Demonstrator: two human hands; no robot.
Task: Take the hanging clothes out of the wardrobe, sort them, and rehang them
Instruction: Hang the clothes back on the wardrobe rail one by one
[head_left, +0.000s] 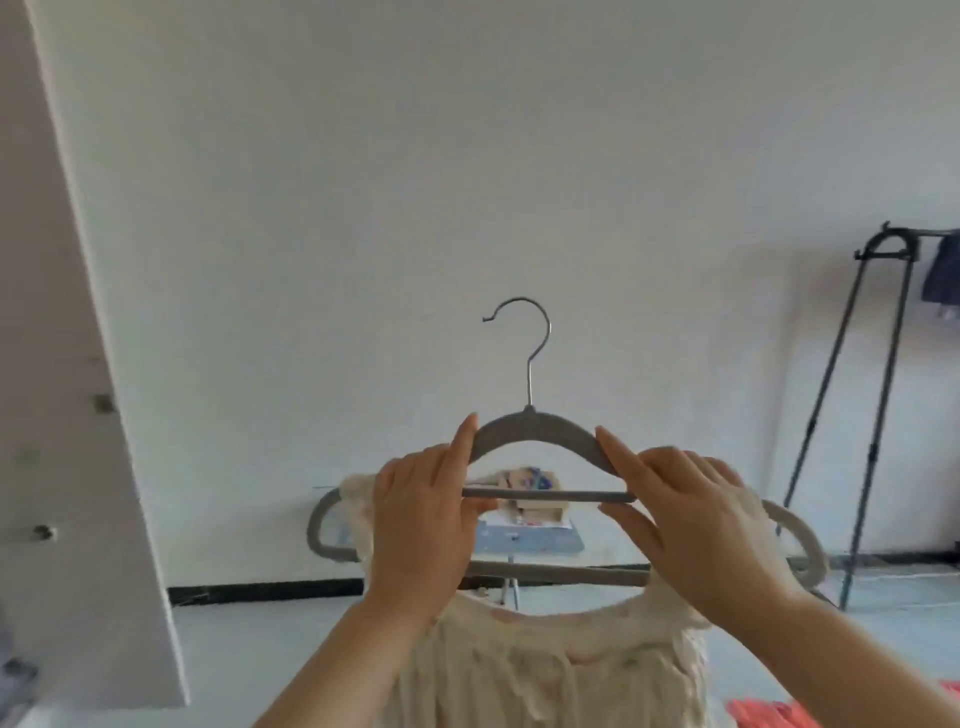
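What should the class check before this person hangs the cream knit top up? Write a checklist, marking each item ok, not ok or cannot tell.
1. Grip: left hand and right hand both pinch the grey hanger beside its neck: ok.
2. Metal hook upright and free, nothing caught on it: ok.
3. Cream knit top seated on both hanger shoulders: the hands hide much of them: cannot tell.
4. Hanger roughly level: ok.
5. Free space on the clothes rack: only its end shows, far right: cannot tell.
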